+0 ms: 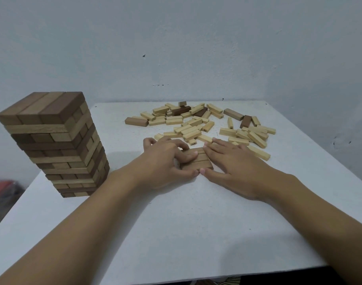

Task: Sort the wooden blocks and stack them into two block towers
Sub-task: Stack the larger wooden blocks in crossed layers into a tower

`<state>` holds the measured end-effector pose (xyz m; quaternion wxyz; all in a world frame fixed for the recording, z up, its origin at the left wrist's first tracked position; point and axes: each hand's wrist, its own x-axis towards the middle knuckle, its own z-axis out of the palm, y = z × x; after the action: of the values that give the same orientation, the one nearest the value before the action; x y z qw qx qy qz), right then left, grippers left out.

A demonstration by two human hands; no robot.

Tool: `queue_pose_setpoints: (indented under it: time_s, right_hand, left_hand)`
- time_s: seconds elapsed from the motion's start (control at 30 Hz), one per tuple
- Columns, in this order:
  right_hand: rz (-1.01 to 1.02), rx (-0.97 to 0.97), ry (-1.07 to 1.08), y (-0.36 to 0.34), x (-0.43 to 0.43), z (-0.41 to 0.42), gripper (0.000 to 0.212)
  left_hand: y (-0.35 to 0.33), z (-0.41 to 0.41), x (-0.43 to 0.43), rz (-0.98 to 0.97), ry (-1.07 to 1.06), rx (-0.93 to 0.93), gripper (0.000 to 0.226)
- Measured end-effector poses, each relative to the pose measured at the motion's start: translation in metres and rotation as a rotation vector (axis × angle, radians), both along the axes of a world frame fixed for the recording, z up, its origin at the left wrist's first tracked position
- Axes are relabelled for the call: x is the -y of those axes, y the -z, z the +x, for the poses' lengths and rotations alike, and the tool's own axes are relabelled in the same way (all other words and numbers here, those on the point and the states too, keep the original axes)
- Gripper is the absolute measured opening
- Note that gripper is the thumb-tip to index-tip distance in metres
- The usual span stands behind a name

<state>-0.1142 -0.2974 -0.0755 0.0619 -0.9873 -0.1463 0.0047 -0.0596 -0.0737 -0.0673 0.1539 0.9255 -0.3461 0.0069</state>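
Head view: one tower [52, 145]; left hand [165, 161] fingers curl round three-block row [202, 162], right hand [231, 163] fingers straight against it

The left forearm [77, 223] and right forearm [320, 212] are bare along all that shows, with nothing worn at either wrist. The left hand [163, 163] and right hand [235, 167] are bare too, slender-fingered, with short, trimmed nails [202, 171]
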Motion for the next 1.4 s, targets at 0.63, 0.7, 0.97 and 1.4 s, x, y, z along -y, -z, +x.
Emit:
queue_pose_setpoints:
  time_s: [0.63,0.7,0.97,1.4]
  right_hand:
    - [0.533,-0.005,-0.045,-0.005,0.02,0.009,0.055]
    - [0.526,-0.008,-0.035,-0.007,0.02,0.007,0.055]
    - [0.533,0.011,-0.045,-0.005,0.024,0.006,0.045]
    - [0.525,0.022,-0.114,-0.002,0.028,0.01,0.04]
  left_hand:
    - [0.002,-0.005,0.004,-0.203,0.012,-0.075,0.069]
    - [0.002,-0.006,0.001,-0.272,0.012,-0.122,0.081]
    - [0.002,-0.001,-0.005,-0.385,-0.002,-0.218,0.071]
    - [0.003,0.003,-0.01,-0.365,0.062,-0.172,0.044]
